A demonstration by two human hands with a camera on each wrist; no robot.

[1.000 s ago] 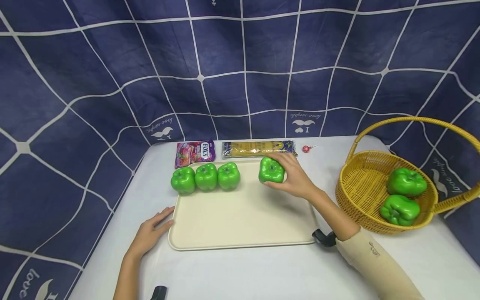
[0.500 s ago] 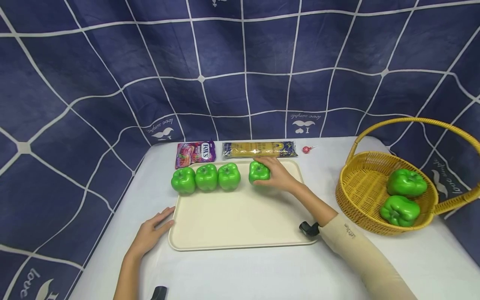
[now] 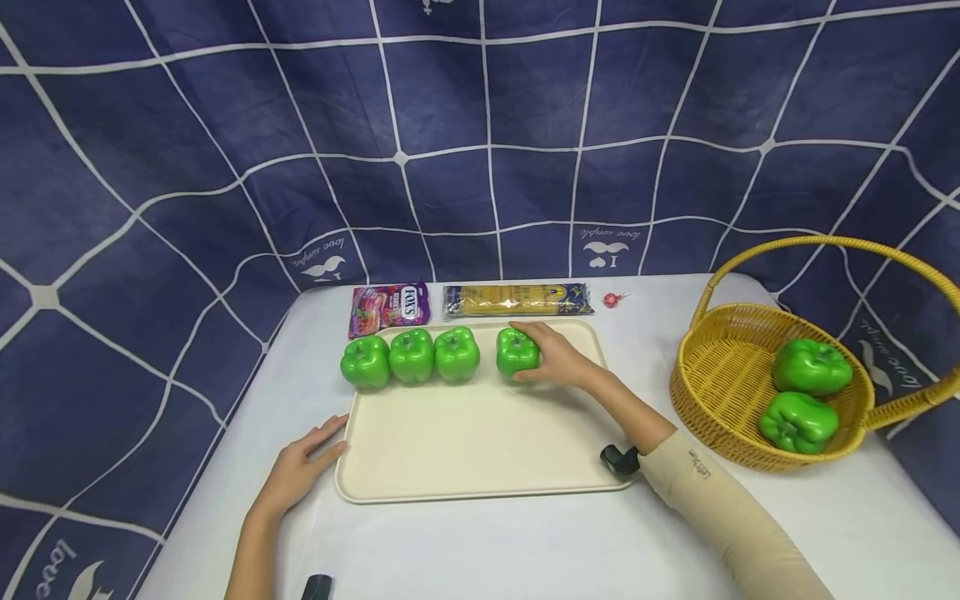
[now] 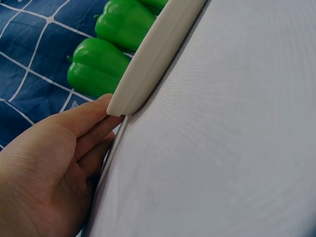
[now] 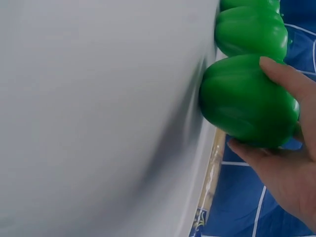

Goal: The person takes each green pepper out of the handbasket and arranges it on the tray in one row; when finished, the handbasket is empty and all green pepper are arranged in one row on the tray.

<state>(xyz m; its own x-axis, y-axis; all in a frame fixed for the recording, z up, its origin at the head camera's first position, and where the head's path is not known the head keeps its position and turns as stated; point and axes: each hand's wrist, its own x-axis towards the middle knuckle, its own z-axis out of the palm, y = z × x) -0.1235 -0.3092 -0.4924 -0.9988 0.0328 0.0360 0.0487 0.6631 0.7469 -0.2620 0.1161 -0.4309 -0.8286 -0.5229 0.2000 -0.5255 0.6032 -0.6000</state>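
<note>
My right hand (image 3: 555, 357) grips a green bell pepper (image 3: 516, 354) at the far side of the cream tray (image 3: 480, 450). In the right wrist view, thumb and fingers lie around that pepper (image 5: 247, 101), whose base meets the tray. To its left, a small gap away, stand three more green bell peppers (image 3: 412, 356) side by side; the leftmost reaches over the tray's edge. My left hand (image 3: 296, 465) rests at the tray's left side with fingers extended. Its fingertips touch the tray rim (image 4: 148, 64) in the left wrist view.
At right stands a yellow wicker basket (image 3: 720, 417) with a tall handle, holding two green bell peppers (image 3: 801, 422). Behind the tray lie a purple-pink candy bag (image 3: 390, 307), a long pack of noodles (image 3: 517, 300) and a red lollipop (image 3: 612, 300).
My right hand has carried the gripped pepper left toward the row of three and lowered it onto the tray. The left hand has stayed in place.
</note>
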